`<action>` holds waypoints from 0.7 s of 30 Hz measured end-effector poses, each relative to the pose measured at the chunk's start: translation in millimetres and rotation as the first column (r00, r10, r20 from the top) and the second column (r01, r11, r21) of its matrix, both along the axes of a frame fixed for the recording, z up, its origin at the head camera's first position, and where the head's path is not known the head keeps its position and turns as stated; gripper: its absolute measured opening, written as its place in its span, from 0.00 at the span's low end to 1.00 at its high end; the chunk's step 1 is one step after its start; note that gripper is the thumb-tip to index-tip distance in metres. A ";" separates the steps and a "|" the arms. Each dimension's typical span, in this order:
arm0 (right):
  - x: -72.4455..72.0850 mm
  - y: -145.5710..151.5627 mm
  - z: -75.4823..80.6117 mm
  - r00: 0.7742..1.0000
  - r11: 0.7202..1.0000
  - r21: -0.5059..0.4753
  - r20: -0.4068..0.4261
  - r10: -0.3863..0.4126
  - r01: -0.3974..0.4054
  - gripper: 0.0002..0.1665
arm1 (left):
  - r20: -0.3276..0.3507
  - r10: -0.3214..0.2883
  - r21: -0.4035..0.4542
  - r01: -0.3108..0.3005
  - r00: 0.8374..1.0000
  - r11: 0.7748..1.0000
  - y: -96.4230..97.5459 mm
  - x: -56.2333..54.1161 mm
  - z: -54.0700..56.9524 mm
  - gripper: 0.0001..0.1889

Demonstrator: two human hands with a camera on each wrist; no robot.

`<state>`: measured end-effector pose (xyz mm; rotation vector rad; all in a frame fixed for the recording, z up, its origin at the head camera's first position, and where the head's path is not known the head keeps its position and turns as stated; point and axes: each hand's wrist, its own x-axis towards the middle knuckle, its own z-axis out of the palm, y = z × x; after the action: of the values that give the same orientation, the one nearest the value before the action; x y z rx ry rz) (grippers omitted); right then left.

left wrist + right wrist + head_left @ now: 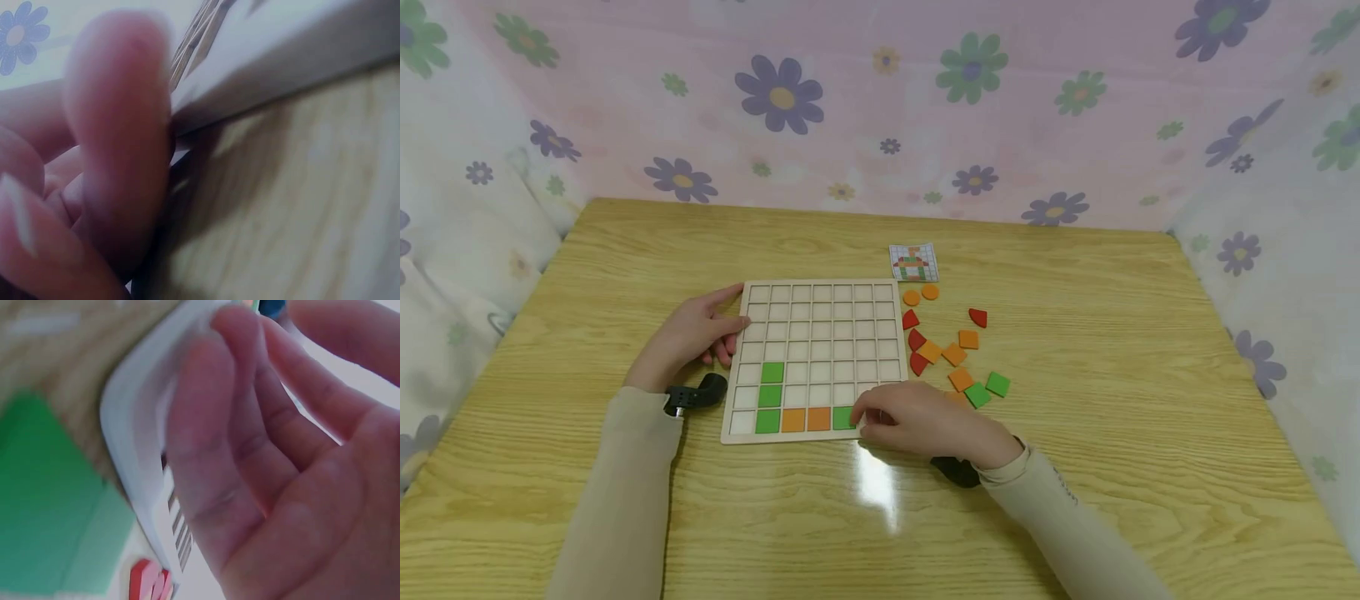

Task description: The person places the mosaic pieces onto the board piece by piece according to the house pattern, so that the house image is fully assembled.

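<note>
A wooden grid board (818,286) lies flat on the table. Three green square tiles (771,395) stand in its second column; two orange square tiles (806,419) and another green square tile (842,417) continue the bottom row. My right hand (917,417) is over the board's lower right corner, fingertips at that last green tile; in the right wrist view, its thumb stands apart from the gently bent fingers (200,450), whose tips' contact is unclear. At the board's left edge my left hand (696,329) touches the rim with its thumb and extended index finger; the other fingers bend beside it.
Right of the board lie several loose pieces: orange circles (930,292), red quarter-circles (977,317), orange squares (968,339) and green squares (997,384). A printed pattern card (913,262) lies behind the board's far right corner. A floral cloth (865,100) hangs behind the table.
</note>
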<state>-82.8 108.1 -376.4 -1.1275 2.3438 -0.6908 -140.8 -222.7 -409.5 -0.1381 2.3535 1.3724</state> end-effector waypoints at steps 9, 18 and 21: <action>-9.2 15.2 10.1 1.000 0.999 0.038 0.017 -0.025 0.024 0.08 | -0.001 0.006 0.025 -0.006 1.000 1.000 0.1 0.5 0.3 0.36; -20.0 36.0 19.3 0.996 0.992 0.105 0.041 -0.081 0.076 0.11 | 0.003 0.006 0.061 -0.006 1.000 0.998 1.5 0.6 -0.7 0.36; -25.4 43.0 21.9 0.992 0.987 0.113 0.041 -0.117 0.112 0.12 | 0.011 0.008 0.069 -0.009 1.000 0.998 0.9 1.4 -0.7 0.36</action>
<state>-108.2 151.1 -354.4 -0.9247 2.3896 -0.6122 -139.5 -221.8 -410.2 -0.1356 2.2964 1.4509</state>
